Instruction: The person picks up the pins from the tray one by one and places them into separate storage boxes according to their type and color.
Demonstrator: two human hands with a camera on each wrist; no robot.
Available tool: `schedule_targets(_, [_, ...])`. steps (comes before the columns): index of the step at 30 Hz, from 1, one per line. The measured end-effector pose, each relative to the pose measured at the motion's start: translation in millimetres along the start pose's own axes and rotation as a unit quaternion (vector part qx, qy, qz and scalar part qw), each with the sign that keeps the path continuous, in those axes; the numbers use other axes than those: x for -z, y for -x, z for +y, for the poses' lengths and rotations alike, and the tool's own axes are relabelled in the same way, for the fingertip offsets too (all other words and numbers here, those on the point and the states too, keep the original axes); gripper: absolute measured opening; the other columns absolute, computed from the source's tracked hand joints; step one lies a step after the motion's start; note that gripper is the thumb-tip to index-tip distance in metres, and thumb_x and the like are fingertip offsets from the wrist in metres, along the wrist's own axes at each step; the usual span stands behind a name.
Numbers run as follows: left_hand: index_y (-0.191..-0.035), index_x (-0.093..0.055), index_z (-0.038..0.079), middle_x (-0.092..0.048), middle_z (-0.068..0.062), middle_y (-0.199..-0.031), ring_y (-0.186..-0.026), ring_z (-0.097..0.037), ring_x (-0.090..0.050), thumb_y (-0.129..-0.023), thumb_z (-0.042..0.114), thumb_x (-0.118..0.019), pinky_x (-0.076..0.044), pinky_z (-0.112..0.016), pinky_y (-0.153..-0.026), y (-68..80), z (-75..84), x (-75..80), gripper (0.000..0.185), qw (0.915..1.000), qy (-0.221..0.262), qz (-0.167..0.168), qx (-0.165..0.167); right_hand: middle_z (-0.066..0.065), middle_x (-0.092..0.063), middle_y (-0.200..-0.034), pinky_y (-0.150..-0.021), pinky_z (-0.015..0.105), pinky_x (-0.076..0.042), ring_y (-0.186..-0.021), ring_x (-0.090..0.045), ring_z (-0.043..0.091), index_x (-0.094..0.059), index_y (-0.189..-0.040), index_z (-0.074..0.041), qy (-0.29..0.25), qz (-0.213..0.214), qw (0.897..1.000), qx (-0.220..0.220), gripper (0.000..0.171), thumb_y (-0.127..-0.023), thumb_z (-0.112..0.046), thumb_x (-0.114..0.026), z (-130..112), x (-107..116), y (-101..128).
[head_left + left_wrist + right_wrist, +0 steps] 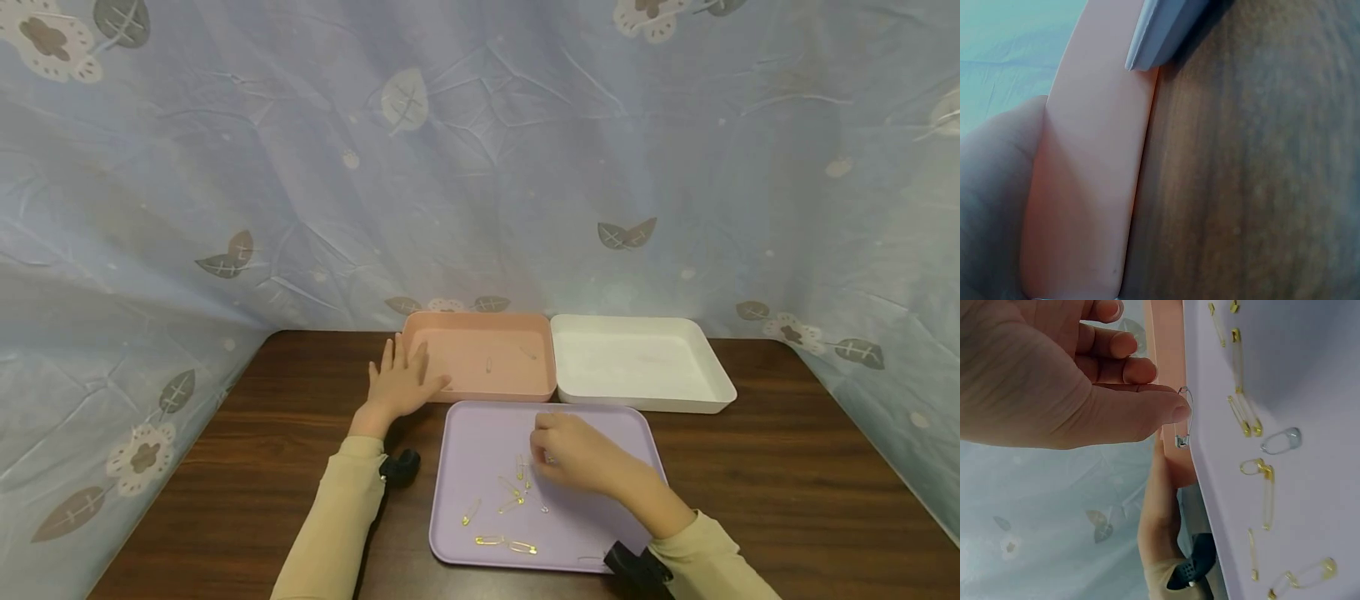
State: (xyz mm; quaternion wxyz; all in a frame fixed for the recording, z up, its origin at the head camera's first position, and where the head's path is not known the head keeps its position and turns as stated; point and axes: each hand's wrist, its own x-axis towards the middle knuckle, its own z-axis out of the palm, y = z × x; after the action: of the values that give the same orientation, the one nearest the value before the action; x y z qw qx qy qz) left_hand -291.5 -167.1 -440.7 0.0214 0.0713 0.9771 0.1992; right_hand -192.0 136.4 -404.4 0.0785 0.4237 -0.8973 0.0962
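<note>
Silver safety pin (1184, 419): the right hand (581, 457) is pinching it between thumb and fingertip, holding it just above the lilac tray (480, 433); the right wrist view shows the pin hanging upright off the thumb tip, its clasp end lowest. In the head view the pin itself is too small to make out under the fingers.

Right hand is hovering over the far-middle part of the lilac tray, fingers curled in around the pin.

Gold safety pins (512, 492) are lying scattered on the tray, near and left of the right hand; a further pair (506, 544) is lying close to the tray's near edge. One pale silver pin (1280, 440) is lying among the gold ones in the right wrist view.

Left hand (399, 381) is resting flat, fingers straight and spread, holding nothing; it is touching the left wall of the pink tray (480, 320), with the thumb reaching toward its near-left corner. The two hands are well apart.

The pink tray is sitting just beyond the lilac tray, with a few small pins (489, 364) lying inside it. A white tray (712, 367) is sitting directly right of the pink one, touching it.

All three trays are standing on a dark wooden surface (787, 475). A pale blue cloth with leaf print (480, 150) is hanging behind and to both sides.
</note>
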Motion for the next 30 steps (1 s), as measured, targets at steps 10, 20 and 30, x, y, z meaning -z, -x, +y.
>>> schedule_targets(10, [-0.157, -0.017, 0.016, 0.006, -0.025, -0.162, -0.15, -0.045, 0.006, -0.091, 0.067, -0.044, -0.004, -0.075, -0.11, -1.7, -2.0, -0.5, 0.088, 1.0, -0.006, 0.002, -0.001, -0.002, -0.051, -0.076, -0.065, 0.024, -0.041, -0.07, -0.043, 0.008, -0.057, -0.067, -0.016, -0.016, 0.031, 0.999, -0.004, 0.021, -0.076, -0.007, -0.073, 11.7, 7.8, -25.0])
schedule_targets(20, [-0.157, -0.016, 0.017, 0.007, -0.024, -0.162, -0.15, -0.044, 0.007, -0.092, 0.065, -0.046, -0.002, -0.075, -0.111, -3.5, -1.1, -4.0, 0.086, 1.0, -0.001, 0.003, 0.001, -0.001, -0.054, -0.077, -0.065, 0.024, -0.044, -0.07, -0.045, 0.01, -0.062, -0.07, -0.012, -0.002, 0.038, 0.999, -0.028, 0.013, -0.078, -0.008, -0.072, 29.4, 11.5, -58.9])
schedule_targets(30, [-0.157, -0.015, 0.018, 0.011, -0.023, -0.162, -0.15, -0.044, 0.009, -0.092, 0.067, -0.044, -0.001, -0.074, -0.111, -2.9, -1.8, -2.4, 0.087, 1.0, -0.003, -0.004, 0.005, 0.003, -0.056, -0.079, -0.072, 0.033, -0.049, -0.075, -0.052, 0.017, -0.064, -0.074, -0.009, 0.044, 0.065, 0.996, -0.033, 0.011, -0.08, -0.007, -0.072, 48.3, 10.9, -89.8])
